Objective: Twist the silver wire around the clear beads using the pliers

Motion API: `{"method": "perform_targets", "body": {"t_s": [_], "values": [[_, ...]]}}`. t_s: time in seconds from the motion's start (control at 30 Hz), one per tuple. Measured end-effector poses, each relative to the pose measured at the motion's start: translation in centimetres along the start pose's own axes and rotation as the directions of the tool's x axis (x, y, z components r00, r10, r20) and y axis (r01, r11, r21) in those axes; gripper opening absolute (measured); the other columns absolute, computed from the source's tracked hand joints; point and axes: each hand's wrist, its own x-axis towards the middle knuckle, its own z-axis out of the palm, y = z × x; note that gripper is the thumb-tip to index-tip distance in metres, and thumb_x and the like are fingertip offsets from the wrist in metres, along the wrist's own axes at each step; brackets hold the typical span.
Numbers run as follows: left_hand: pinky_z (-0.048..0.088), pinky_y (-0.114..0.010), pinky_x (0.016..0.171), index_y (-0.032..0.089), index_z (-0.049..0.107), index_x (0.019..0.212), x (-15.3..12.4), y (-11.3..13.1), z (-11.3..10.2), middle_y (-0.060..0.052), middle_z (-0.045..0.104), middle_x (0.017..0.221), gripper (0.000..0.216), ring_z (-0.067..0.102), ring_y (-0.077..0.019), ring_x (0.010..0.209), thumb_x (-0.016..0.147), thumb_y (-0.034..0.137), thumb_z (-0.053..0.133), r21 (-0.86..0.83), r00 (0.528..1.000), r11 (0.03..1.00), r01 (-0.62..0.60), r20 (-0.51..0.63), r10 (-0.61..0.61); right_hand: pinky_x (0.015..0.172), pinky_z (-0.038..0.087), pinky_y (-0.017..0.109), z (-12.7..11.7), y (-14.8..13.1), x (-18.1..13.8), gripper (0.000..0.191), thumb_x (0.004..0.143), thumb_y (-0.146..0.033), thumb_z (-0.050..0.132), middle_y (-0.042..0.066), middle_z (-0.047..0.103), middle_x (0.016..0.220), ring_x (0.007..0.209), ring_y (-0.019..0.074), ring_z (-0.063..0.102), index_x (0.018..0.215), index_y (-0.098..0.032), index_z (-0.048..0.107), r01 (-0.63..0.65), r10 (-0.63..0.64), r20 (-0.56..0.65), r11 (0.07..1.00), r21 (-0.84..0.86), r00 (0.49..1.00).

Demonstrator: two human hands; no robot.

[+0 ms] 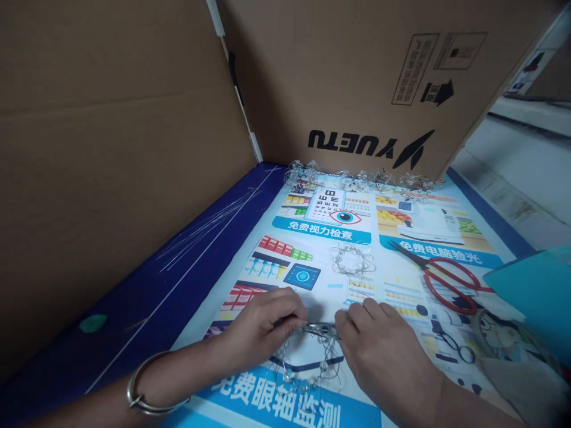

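Note:
A beaded wire ring, with clear beads and loops of thin wire, hangs between my two hands low in the head view. My left hand is closed in a pinch on the ring's upper left part. Opposite it, my right hand is closed around a silver metal tool whose slim jaws, like those of pliers, meet the wire near my left fingertips. The tool's handles are hidden in my palm. Just beyond the hands, a second beaded wire ring lies flat on the printed sheet.
Red-handled scissors lie at the right, near a light blue sheet. Loose straight wires rest on the dark blue strip at left. Several beaded wire pieces line the foot of the upright cardboard.

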Motion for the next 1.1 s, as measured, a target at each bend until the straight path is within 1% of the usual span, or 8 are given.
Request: {"method": "perform_targets", "body": {"t_s": [0.1, 0.27, 0.4, 0.53, 0.77, 0.9, 1.1], "values": [[0.038, -0.025, 0.066, 0.017, 0.052, 0.083, -0.06, -0.06, 0.10, -0.002, 0.054, 0.078, 0.013, 0.050, -0.0128, 0.074, 0.086, 0.008, 0.043, 0.012, 1.000, 1.000, 0.001, 0.017, -0.002, 0.061, 0.023, 0.034, -0.04, 0.00, -0.09, 0.019, 0.076, -0.019, 0.056, 0.003, 0.051, 0.077, 0.071, 0.0186, 0.041, 0.094, -0.018, 0.055, 0.004, -0.004, 0.004, 1.000, -0.005, 1.000], [0.037, -0.026, 0.066, 0.017, 0.048, 0.081, -0.06, 0.23, 0.25, -0.002, 0.052, 0.079, 0.015, 0.047, -0.0134, 0.074, 0.087, 0.007, 0.039, 0.030, 1.000, 1.000, -0.007, 0.022, 0.006, 0.062, 0.023, 0.034, -0.11, 0.11, 0.07, 0.012, 0.078, -0.020, 0.054, 0.003, 0.051, 0.075, 0.071, 0.0184, 0.041, 0.090, -0.018, 0.055, 0.006, -0.006, -0.004, 1.000, 0.025, 1.000], [0.036, -0.025, 0.065, 0.017, 0.046, 0.081, -0.09, 0.43, 0.39, -0.002, 0.050, 0.079, 0.016, 0.046, -0.0132, 0.073, 0.088, 0.007, 0.036, 0.042, 1.000, 0.999, -0.002, 0.023, 0.001, 0.062, 0.023, 0.034, -0.13, 0.12, 0.26, 0.010, 0.078, -0.020, 0.054, 0.003, 0.051, 0.074, 0.070, 0.0184, 0.041, 0.088, -0.018, 0.055, 0.012, -0.012, -0.012, 1.000, 0.009, 1.000], [0.036, -0.026, 0.065, 0.018, 0.045, 0.081, -0.08, 0.39, 0.55, -0.002, 0.049, 0.078, 0.015, 0.046, -0.0138, 0.073, 0.087, 0.008, 0.036, 0.053, 1.000, 0.998, 0.014, 0.012, -0.014, 0.061, 0.023, 0.034, -0.05, 0.02, 0.24, 0.010, 0.078, -0.019, 0.055, 0.003, 0.051, 0.073, 0.069, 0.0183, 0.040, 0.087, -0.018, 0.055, 0.014, -0.014, -0.014, 1.000, -0.005, 1.000], [0.035, -0.025, 0.063, 0.018, 0.044, 0.078, 0.06, 0.32, 0.76, 0.000, 0.048, 0.075, 0.015, 0.046, -0.0137, 0.072, 0.086, 0.008, 0.037, 0.050, 0.999, 0.998, 0.038, -0.017, -0.037, 0.060, 0.023, 0.033, 0.02, 0.06, 0.15, 0.010, 0.078, -0.021, 0.056, 0.002, 0.051, 0.073, 0.069, 0.0176, 0.041, 0.087, -0.019, 0.055, -0.009, 0.010, -0.022, 1.000, 0.027, 1.000], [0.035, -0.025, 0.062, 0.018, 0.044, 0.078, 0.05, 0.42, 0.78, 0.000, 0.048, 0.075, 0.015, 0.045, -0.0136, 0.071, 0.086, 0.007, 0.037, 0.058, 0.998, 0.997, 0.059, -0.025, -0.058, 0.060, 0.023, 0.033, 0.10, 0.15, 0.28, 0.006, 0.079, -0.021, 0.056, 0.002, 0.052, 0.073, 0.069, 0.0172, 0.042, 0.085, -0.019, 0.055, -0.030, 0.031, -0.014, 0.998, 0.051, 0.999], [0.035, -0.026, 0.062, 0.018, 0.042, 0.078, 0.08, 0.41, 0.83, 0.000, 0.047, 0.076, 0.014, 0.045, -0.0136, 0.071, 0.087, 0.008, 0.038, 0.043, 0.996, 0.995, 0.089, -0.023, -0.088, 0.062, 0.025, 0.033, 0.02, 0.13, 0.29, 0.010, 0.079, -0.024, 0.056, 0.003, 0.053, 0.077, 0.073, 0.0184, 0.044, 0.089, -0.020, 0.055, -0.041, 0.041, 0.004, 0.997, 0.063, 0.999]]}}
